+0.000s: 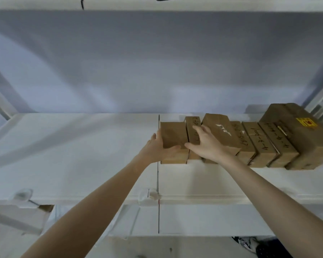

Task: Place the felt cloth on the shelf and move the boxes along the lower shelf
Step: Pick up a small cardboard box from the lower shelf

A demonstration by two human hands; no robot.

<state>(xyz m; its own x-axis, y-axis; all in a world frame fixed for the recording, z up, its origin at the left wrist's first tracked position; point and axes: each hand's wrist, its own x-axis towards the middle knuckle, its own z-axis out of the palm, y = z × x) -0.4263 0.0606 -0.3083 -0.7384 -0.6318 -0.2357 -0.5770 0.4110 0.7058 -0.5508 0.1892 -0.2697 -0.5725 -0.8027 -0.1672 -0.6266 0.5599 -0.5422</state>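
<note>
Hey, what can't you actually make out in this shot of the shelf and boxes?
Head view:
- Handwriting on the box tops: too blurred to read.
- Yellow label on the big box: too small.
- Left hand fingers: hidden behind the end box.
- Felt cloth: cannot be picked out.

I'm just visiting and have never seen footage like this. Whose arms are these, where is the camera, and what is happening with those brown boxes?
There is no machine: a person wears a camera on the head, looking forward and down at their own bare arms. A row of cardboard boxes stands on a white shelf, some with handwritten numbers. The left hand grips the leftmost box at the end of the row. The right hand rests on top of the next boxes, fingers spread.
</note>
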